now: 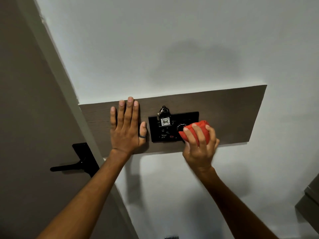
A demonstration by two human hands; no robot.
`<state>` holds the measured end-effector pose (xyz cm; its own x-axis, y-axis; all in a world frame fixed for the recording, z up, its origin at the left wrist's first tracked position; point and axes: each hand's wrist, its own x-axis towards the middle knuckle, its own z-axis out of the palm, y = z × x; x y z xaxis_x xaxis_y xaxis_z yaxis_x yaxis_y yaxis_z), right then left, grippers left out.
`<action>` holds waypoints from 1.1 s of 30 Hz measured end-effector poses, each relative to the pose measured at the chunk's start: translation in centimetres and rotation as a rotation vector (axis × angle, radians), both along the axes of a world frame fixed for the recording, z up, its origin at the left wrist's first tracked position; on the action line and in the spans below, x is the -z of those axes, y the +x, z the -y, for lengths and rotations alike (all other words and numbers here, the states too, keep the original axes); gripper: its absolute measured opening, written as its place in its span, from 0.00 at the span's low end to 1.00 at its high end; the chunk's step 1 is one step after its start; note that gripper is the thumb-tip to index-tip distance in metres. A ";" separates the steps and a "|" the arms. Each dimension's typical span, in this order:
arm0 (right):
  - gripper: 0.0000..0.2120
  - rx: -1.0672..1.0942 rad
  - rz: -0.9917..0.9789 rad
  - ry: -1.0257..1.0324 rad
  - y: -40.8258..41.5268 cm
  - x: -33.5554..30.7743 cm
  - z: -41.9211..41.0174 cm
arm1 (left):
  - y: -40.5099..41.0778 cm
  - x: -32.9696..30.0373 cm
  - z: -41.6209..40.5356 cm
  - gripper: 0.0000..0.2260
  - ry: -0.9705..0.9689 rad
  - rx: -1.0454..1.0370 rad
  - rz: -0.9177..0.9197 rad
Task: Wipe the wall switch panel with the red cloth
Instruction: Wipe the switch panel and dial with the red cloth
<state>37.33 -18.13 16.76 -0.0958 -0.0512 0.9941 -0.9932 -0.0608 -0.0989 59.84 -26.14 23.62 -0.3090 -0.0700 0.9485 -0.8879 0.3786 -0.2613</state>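
The black switch panel (173, 126) is mounted on a brown wood-grain board (224, 107) fixed to the white wall (155, 49), its long axis running left to right along the board. Its face is glossy and dark, with a round dial partly showing at the right and a small red mark near the lower edge. A key tag (165, 121) marked 406 hangs on a ring over the panel's upper middle.

The red cloth (196, 129) is bunched into a wad and pressed against the right end of the panel. The right hand (200, 145) has its grip clamped on the cloth, fingers curled over it. The left hand (126, 128) lies flat on the board just left of the panel, fingers apart and pointing up, a dark ring on the thumb.

To the far left, a black lever handle (74, 165) sits on a brown door (25, 118).
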 end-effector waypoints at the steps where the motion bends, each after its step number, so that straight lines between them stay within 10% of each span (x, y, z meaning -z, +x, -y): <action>1: 0.19 -0.048 0.059 0.012 0.2 0.0 -0.5 | 0.0 -0.1 -0.2 0.31 0.008 -0.004 0.001; 4: 0.15 -0.200 0.219 -0.029 3.4 -1.0 -1.2 | 0.1 -0.2 -0.5 0.30 0.023 -0.003 -0.011; 9: 0.21 -0.166 -0.252 0.015 5.9 -3.2 0.5 | 0.0 -0.4 -0.9 0.29 0.047 0.029 -0.036; 14: 0.21 -0.142 0.182 -0.089 8.2 -3.4 2.3 | -0.1 -1.1 -0.4 0.29 0.018 0.027 -0.014; 24: 0.20 -0.055 -0.194 -0.079 8.2 -1.9 2.9 | 0.2 -0.4 -0.8 0.29 0.051 0.055 -0.030; 28: 0.20 -0.125 0.221 -0.097 8.8 -3.4 2.5 | 0.0 -0.9 -0.5 0.28 0.039 0.047 -0.033; 33: 0.19 -0.088 -0.062 -0.078 6.7 -2.7 2.5 | 0.3 -0.3 -0.3 0.29 0.023 0.044 -0.024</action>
<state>44.07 -20.61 19.45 -0.0331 0.0214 0.9992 -0.9878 -0.1531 -0.0295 60.19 -25.87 23.90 -0.2894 -0.0789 0.9540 -0.8763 0.4229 -0.2308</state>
